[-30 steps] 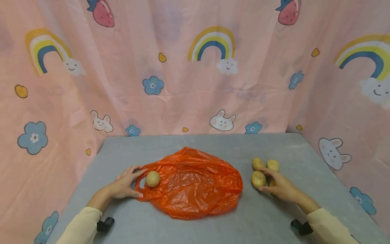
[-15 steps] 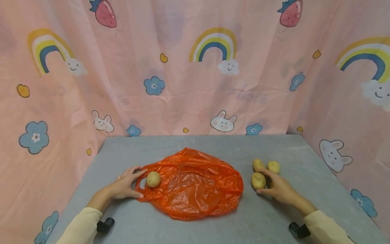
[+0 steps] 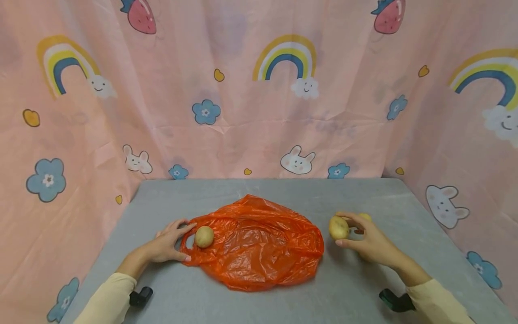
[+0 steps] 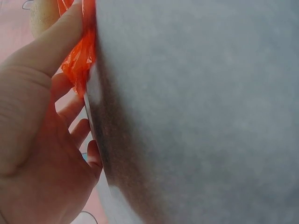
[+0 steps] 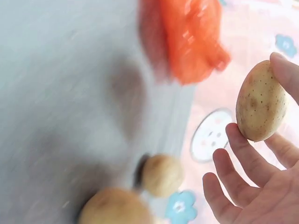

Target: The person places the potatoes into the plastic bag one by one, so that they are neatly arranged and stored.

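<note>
An orange plastic bag [image 3: 259, 252] lies spread on the grey table. One round potato [image 3: 204, 237] rests on its left end, beside the handle hole. My left hand [image 3: 167, 245] is spread at that end, thumb on the lower side of the handle and fingertips on the upper side. Right of the bag, my right hand [image 3: 372, 243] pinches an oval speckled potato [image 5: 261, 101] between thumb and fingertips, held above the table. Behind this hand, a yellowish potato [image 3: 365, 217] shows only in part. Two potatoes on the table appear in the right wrist view, a smaller one [image 5: 161, 175] and a nearer one [image 5: 114, 207].
Bare grey table [image 3: 259, 308] extends in front of the bag. A pink printed curtain [image 3: 243, 135] hangs behind the table and along both sides. Dark wrist-camera mounts [image 3: 396, 300] sit under both forearms.
My right hand has taken hold of the front-left potato of the group and lifted it, moving slightly up and left. My left hand and the bag stay put.
</note>
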Motion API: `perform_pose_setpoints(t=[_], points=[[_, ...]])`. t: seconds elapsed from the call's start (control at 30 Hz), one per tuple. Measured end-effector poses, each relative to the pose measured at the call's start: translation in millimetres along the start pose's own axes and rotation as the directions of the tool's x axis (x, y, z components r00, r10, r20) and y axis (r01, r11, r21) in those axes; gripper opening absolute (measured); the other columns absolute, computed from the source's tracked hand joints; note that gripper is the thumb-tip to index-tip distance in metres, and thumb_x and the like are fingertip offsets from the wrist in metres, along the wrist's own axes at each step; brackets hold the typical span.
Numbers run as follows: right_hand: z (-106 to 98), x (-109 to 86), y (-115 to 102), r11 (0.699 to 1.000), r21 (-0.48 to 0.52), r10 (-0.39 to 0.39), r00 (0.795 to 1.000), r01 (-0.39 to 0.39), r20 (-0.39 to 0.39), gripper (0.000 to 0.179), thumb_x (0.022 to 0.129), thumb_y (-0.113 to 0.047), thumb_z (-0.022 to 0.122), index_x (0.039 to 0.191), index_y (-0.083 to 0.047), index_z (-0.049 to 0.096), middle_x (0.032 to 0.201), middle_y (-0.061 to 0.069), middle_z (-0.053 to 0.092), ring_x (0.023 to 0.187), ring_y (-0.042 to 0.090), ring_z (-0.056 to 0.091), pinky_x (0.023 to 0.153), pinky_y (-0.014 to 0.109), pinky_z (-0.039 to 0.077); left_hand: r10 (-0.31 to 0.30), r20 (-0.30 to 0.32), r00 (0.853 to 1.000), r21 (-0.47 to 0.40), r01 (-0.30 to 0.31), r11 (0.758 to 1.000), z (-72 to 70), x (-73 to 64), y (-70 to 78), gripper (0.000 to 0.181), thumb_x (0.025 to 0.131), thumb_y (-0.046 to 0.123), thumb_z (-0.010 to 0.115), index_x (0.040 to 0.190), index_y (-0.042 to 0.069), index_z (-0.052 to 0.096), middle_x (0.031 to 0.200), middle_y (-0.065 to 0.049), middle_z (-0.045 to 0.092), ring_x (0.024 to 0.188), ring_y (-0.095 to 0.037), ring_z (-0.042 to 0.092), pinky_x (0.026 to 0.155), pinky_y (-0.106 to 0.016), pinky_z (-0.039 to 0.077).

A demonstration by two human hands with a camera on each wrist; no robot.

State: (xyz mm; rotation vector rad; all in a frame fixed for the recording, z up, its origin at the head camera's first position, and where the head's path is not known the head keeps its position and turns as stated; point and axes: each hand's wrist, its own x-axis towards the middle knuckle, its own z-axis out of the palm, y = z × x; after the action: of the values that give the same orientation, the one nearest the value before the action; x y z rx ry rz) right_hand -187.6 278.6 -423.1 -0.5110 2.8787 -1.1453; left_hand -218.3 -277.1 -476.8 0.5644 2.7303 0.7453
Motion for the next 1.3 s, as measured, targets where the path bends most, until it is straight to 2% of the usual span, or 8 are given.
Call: perform_pose_setpoints(t=[0.13, 0.27, 0.33, 0.5, 0.6, 0.83, 1.07, 1.3], points=[[3.2, 5.5, -16.7, 0.998, 0.047, -0.029, 0.999, 0.028, 0.019, 0.063, 0.087, -0.026, 0.08, 0.141, -0.008, 0.054, 0.131, 0.019, 0.064, 0.114, 0.036, 0.063, 0.093, 0.057, 0.05, -0.001, 0.0, 1.0, 0.0, 0.001, 1.0, -0.5, 0.5, 0.9, 0.099, 0.076, 0.042, 0.086, 0.157, 0.011, 0.039, 0.16, -0.023, 0.027, 0.146, -0.05, 0.023, 0.103, -0.08, 0.02], [9.4, 11.4, -31.2, 0.993, 0.116, -0.016, 0.999, 0.011, 0.045, 0.063, 0.088, -0.027, 0.08, 0.142, -0.009, 0.053, 0.135, 0.018, 0.063, 0.118, 0.036, 0.059, 0.099, 0.062, 0.047, 0.005, 0.001, 1.0, 0.0, -0.005, 1.0, -1.0, 1.1, 2.6, 0.099, 0.076, 0.044, 0.086, 0.157, 0.011, 0.039, 0.16, -0.024, 0.027, 0.146, -0.05, 0.022, 0.102, -0.079, 0.02], [14.1, 15.2, -37.0, 0.988, 0.152, -0.021, 0.998, 0.013, 0.054, 0.062, 0.088, -0.026, 0.08, 0.142, -0.01, 0.053, 0.135, 0.016, 0.063, 0.119, 0.035, 0.058, 0.099, 0.06, 0.047, 0.006, 0.002, 1.0, 0.001, -0.006, 1.0, -1.8, 1.4, 3.2, 0.099, 0.076, 0.043, 0.086, 0.157, 0.011, 0.039, 0.16, -0.024, 0.027, 0.146, -0.05, 0.022, 0.102, -0.079, 0.021], [29.3, 24.7, -50.0, 0.968, 0.243, -0.092, 0.993, 0.071, 0.077, 0.059, 0.087, -0.021, 0.08, 0.138, -0.009, 0.055, 0.13, 0.015, 0.066, 0.116, 0.033, 0.06, 0.093, 0.052, 0.05, 0.003, 0.005, 1.0, 0.014, -0.003, 1.0, -2.2, 1.7, 3.2, 0.099, 0.077, 0.043, 0.086, 0.157, 0.011, 0.038, 0.161, -0.024, 0.026, 0.147, -0.05, 0.022, 0.102, -0.078, 0.022], [37.3, 28.5, -59.3, 0.954, 0.294, -0.095, 0.99, 0.06, 0.104, 0.06, 0.086, -0.021, 0.081, 0.139, -0.01, 0.054, 0.131, 0.016, 0.065, 0.118, 0.034, 0.06, 0.093, 0.051, 0.052, 0.005, 0.005, 1.0, 0.012, -0.005, 1.0, -1.7, 1.6, 3.4, 0.099, 0.077, 0.043, 0.086, 0.157, 0.011, 0.038, 0.16, -0.024, 0.026, 0.147, -0.051, 0.022, 0.102, -0.079, 0.021], [52.8, 38.0, -74.2, 0.947, 0.309, -0.127, 0.984, 0.084, 0.122, 0.064, 0.087, -0.022, 0.081, 0.142, -0.008, 0.051, 0.131, 0.016, 0.064, 0.123, 0.038, 0.058, 0.096, 0.056, 0.051, 0.002, 0.005, 1.0, 0.002, -0.002, 1.0, -2.5, 1.4, 5.2, 0.099, 0.077, 0.042, 0.086, 0.157, 0.011, 0.038, 0.16, -0.024, 0.026, 0.146, -0.051, 0.022, 0.102, -0.08, 0.02], [67.1, 43.1, -89.4, 0.938, 0.336, -0.136, 0.981, 0.083, 0.137, 0.064, 0.086, -0.022, 0.082, 0.141, -0.009, 0.052, 0.128, 0.013, 0.064, 0.121, 0.035, 0.059, 0.095, 0.056, 0.052, -0.002, 0.006, 1.0, -0.004, 0.002, 1.0, -1.1, -0.3, 3.3, 0.098, 0.077, 0.041, 0.086, 0.157, 0.011, 0.038, 0.16, -0.025, 0.026, 0.146, -0.051, 0.022, 0.102, -0.082, 0.018], [79.1, 46.9, -103.8, 0.909, 0.41, -0.167, 0.967, 0.074, 0.194, 0.062, 0.087, -0.022, 0.08, 0.141, -0.01, 0.052, 0.127, 0.012, 0.065, 0.123, 0.035, 0.059, 0.095, 0.055, 0.052, -0.008, 0.003, 1.0, -0.011, 0.008, 1.0, 0.2, -0.4, 1.8, 0.098, 0.077, 0.042, 0.086, 0.157, 0.012, 0.038, 0.16, -0.023, 0.026, 0.147, -0.051, 0.022, 0.103, -0.083, 0.016]])
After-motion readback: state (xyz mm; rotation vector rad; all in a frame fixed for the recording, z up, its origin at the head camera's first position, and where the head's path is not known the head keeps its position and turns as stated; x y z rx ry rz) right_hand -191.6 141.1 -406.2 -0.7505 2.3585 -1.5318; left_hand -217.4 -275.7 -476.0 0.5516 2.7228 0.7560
